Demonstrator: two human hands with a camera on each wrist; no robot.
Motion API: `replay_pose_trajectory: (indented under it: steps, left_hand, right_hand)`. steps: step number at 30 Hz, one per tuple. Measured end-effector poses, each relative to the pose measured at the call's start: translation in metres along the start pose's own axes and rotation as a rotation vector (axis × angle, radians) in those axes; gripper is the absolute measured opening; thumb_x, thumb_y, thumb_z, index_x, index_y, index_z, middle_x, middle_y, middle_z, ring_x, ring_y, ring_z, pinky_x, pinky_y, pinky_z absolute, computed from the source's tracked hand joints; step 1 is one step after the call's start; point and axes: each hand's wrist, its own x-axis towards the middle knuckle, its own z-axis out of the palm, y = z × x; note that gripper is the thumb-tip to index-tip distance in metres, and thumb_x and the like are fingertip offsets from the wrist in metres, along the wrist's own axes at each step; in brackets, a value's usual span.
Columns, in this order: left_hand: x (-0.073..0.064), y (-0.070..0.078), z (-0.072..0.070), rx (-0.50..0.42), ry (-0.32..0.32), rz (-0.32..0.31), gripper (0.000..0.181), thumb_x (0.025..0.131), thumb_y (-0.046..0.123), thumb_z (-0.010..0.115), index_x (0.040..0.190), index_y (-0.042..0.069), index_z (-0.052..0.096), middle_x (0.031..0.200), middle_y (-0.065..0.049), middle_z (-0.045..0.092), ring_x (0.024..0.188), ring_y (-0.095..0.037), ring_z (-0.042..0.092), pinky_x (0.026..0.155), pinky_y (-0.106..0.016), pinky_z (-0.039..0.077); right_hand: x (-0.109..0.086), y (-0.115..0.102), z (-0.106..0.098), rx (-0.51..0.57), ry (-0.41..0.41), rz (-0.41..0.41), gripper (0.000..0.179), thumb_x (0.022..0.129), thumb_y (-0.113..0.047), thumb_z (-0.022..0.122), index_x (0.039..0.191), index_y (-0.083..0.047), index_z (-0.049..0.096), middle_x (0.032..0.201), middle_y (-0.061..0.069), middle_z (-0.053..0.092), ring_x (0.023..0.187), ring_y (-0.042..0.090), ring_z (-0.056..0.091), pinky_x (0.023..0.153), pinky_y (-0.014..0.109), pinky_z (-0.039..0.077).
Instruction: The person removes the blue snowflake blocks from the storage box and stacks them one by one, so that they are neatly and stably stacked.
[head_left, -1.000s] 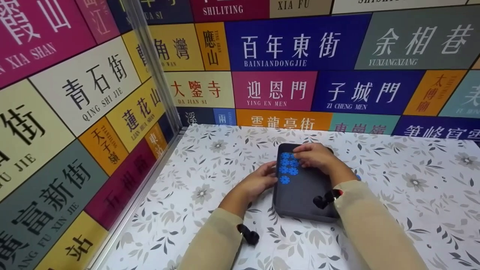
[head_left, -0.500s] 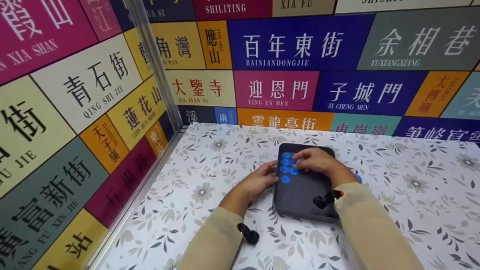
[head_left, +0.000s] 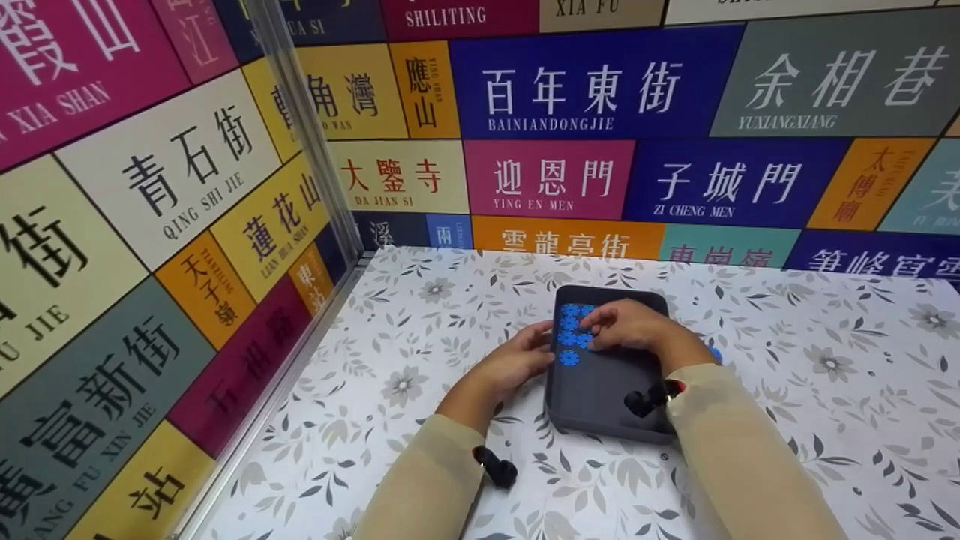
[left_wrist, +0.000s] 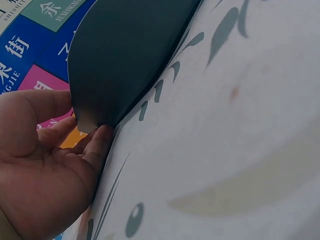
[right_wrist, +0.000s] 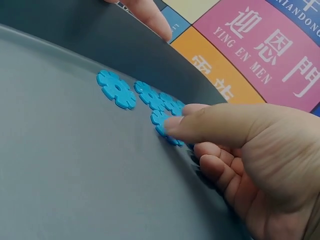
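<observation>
A dark grey tray (head_left: 607, 401) lies on the table with several blue notched plastic discs (head_left: 569, 358) grouped in its upper left part. My left hand (head_left: 514, 360) holds the tray's left wall; in the right wrist view a left finger (right_wrist: 152, 17) lies over the rim. Inside the tray, my right hand (head_left: 630, 326) is over the discs. In the right wrist view its thumb (right_wrist: 195, 125) touches one flat-lying disc (right_wrist: 159, 119), the other fingers bent behind. Part of the group is hidden under this hand.
Another blue disc (head_left: 716, 355) shows at the right, beyond my right wrist, partly hidden. The table (head_left: 795, 420) has a leaf-patterned cover. Walls with coloured street-name panels (head_left: 551, 180) stand at the back and left.
My right hand has shifted slightly toward me along the discs, its fingertips lower in the group. The left hand and the tray stay in place.
</observation>
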Motion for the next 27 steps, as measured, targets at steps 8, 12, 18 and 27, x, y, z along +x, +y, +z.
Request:
replay_pose_trajectory:
  steps: [8,12,18,27]
  left_hand:
    - [-0.0008,0.0014,0.0004,0.007,0.0,0.0,0.066,0.104,0.004,0.058,0.166,0.015,0.039,0.171,-0.015,0.041,0.16,-0.031,0.039,0.129,-0.046,0.041]
    - [-0.0008,0.0011,0.0005,0.008,0.001,0.0,0.066,0.103,0.003,0.058,0.166,0.015,0.039,0.171,-0.016,0.041,0.16,-0.031,0.04,0.129,-0.045,0.041]
    - [-0.0017,0.0009,0.0002,0.004,0.011,-0.012,0.067,0.103,0.003,0.058,0.166,0.016,0.039,0.171,-0.016,0.04,0.16,-0.031,0.04,0.129,-0.046,0.041]
    - [0.0,0.0,-0.0001,-0.007,-0.01,0.009,0.067,0.103,0.003,0.057,0.166,0.013,0.037,0.171,-0.017,0.041,0.16,-0.031,0.04,0.129,-0.046,0.04]
  right_hand:
    - [-0.0021,-0.0019,-0.0017,-0.12,-0.009,-0.014,0.04,0.082,-0.021,0.09,0.12,-0.014,0.082,0.099,0.003,0.071,0.09,0.015,0.06,0.082,0.028,0.051]
    - [-0.001,-0.0021,-0.0019,-0.173,-0.011,-0.025,0.038,0.082,-0.022,0.089,0.118,-0.016,0.083,0.102,0.004,0.071,0.09,0.015,0.059,0.082,0.029,0.05]
    - [0.0026,0.0005,0.0002,-0.176,0.001,-0.03,0.037,0.08,-0.021,0.09,0.116,-0.016,0.083,0.097,0.001,0.071,0.089,0.014,0.059,0.08,0.028,0.05]
    - [0.001,0.0018,-0.0001,-0.073,0.037,-0.104,0.03,0.082,-0.01,0.085,0.111,-0.004,0.079,0.091,0.006,0.074,0.082,0.012,0.062,0.073,0.022,0.053]
